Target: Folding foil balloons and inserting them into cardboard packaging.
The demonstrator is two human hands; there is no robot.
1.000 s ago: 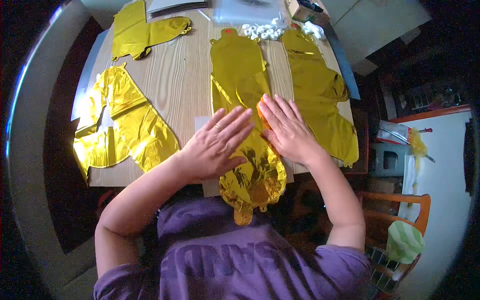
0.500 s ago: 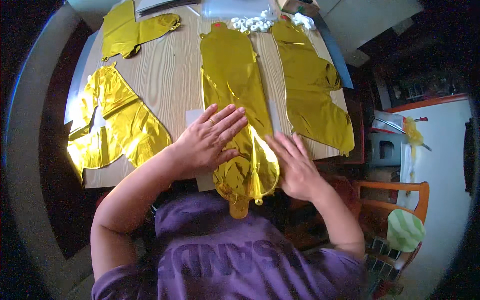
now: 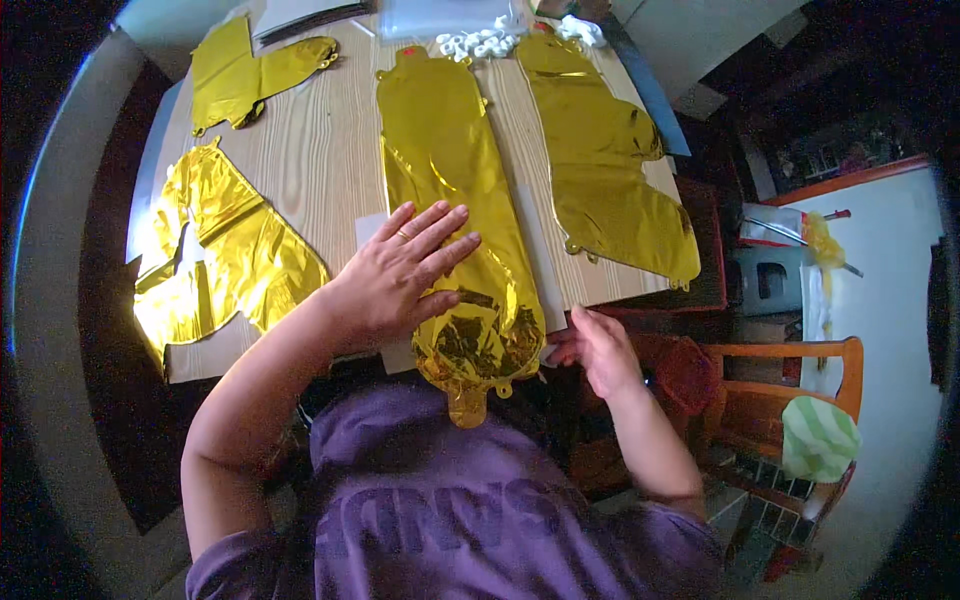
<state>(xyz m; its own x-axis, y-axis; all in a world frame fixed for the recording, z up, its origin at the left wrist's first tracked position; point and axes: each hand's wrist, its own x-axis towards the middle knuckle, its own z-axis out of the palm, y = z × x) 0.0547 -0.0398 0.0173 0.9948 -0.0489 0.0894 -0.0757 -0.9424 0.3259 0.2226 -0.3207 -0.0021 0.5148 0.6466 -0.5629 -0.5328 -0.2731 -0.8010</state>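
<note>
A long gold foil balloon point(image 3: 455, 130), flat and uninflated, lies lengthwise down the middle of the table. Its rounded near end, with a tab, hangs past the front edge toward my purple shirt. My left hand point(image 3: 405, 265) rests flat on the balloon's lower left part, fingers stretched out. Just right of the near end, my right hand point(image 3: 600, 355) is at the table edge, thumb raised apart from the bent fingers. Its fingertips are close to a small whitish bit I cannot make out. Under the balloon, a pale sheet point(image 3: 540, 240) shows along both sides.
More flat gold foil balloons lie around: one at right point(image 3: 610, 170), one far left point(image 3: 225, 80), one crumpled near left point(image 3: 240, 240). White small plastic pieces point(image 3: 475, 42) and a clear plastic sheet point(image 3: 420, 15) are at the back. A wooden chair point(image 3: 780, 350) stands right of the table.
My right hand has left the balloon's right side, moving down to the table edge with its fingers bending. My left hand stays flat on the balloon. The view has shifted slightly.
</note>
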